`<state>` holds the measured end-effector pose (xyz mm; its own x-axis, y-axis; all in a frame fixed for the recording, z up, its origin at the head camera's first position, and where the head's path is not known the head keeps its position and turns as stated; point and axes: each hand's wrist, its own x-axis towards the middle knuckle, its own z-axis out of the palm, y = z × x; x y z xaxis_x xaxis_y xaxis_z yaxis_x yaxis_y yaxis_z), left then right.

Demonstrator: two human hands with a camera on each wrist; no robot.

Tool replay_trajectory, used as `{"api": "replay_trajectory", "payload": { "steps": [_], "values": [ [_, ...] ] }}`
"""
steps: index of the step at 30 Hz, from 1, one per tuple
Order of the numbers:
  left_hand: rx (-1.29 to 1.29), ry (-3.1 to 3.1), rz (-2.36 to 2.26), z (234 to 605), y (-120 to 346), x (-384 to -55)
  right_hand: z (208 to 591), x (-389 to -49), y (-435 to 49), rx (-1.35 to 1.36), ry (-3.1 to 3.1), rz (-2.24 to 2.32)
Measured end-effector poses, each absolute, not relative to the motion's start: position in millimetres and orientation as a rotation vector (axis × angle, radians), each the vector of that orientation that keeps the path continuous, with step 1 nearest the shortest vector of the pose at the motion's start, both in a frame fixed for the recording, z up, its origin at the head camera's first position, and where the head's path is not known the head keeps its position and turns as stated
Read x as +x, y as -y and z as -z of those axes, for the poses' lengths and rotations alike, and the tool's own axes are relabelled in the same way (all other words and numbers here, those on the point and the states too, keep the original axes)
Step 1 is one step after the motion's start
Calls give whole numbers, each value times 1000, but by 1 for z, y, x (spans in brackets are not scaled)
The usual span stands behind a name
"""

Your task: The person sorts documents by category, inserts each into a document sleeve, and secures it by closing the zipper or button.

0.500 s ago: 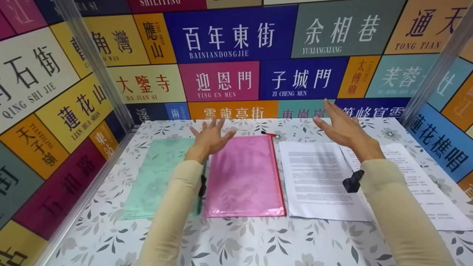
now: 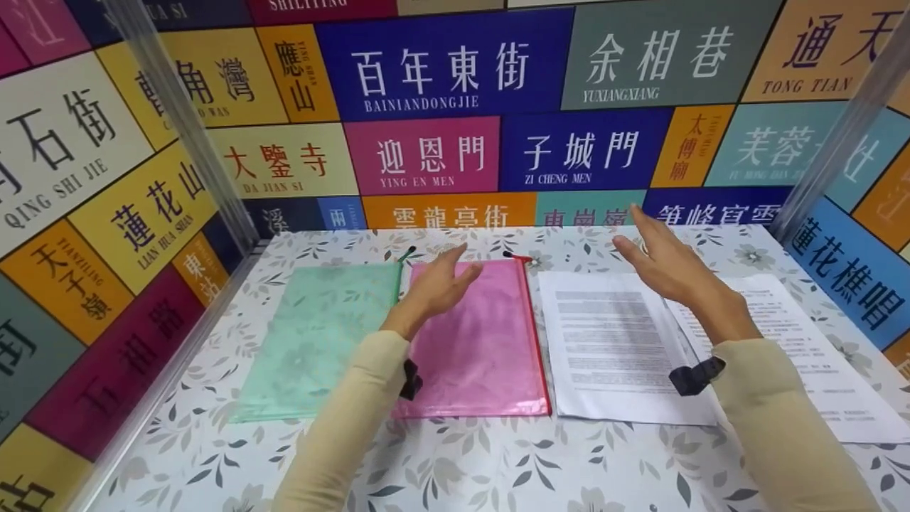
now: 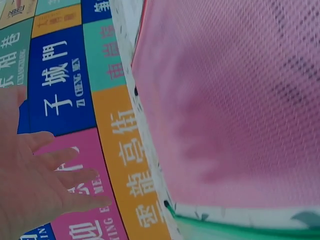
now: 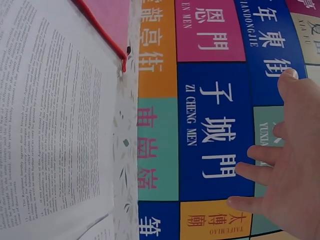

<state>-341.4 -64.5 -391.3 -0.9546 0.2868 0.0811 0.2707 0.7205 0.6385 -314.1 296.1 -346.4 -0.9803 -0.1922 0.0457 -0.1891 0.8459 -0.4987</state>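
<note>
My left hand (image 2: 435, 290) hovers over the upper left part of a pink zip document pouch (image 2: 476, 348), its fingers extended and holding nothing. Above the printed sheets (image 2: 615, 355), my right hand (image 2: 686, 277) is raised with straight fingers, also holding nothing. Left of the pink pouch lies a green zip pouch (image 2: 320, 334) with a green zipper edge. A red zipper runs down the pink pouch's right side. In the left wrist view the pink mesh pouch (image 3: 240, 110) fills the right half. Lines of small print show on the sheet (image 4: 50, 125) in the right wrist view.
A second stack of printed paper (image 2: 817, 370) lies at the right, partly under my right forearm. The table (image 2: 512, 469) has a leaf-patterned cover. Walls of coloured name panels (image 2: 441, 64) stand behind and at both sides, with clear corner strips (image 2: 192, 128).
My left hand has moved right and a little nearer, from beside the green pouch to over the pink one, uncovering the green zipper pull. My right hand has dropped slightly toward me.
</note>
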Motion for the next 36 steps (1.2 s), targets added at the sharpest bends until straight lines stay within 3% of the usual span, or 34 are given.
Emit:
{"api": "replay_trajectory", "payload": {
  "steps": [14,22,36],
  "values": [
    [440,-2585,-1488,414,28,-327,356,-287,-319,-144,-2879,1035],
    [254,-2088,-1837,428,6,-320,375,-279,-333,-60,-2761,1132],
    [59,-1748,-1976,449,-18,-316,412,-275,-354,57,-2670,1251]
  ]
}}
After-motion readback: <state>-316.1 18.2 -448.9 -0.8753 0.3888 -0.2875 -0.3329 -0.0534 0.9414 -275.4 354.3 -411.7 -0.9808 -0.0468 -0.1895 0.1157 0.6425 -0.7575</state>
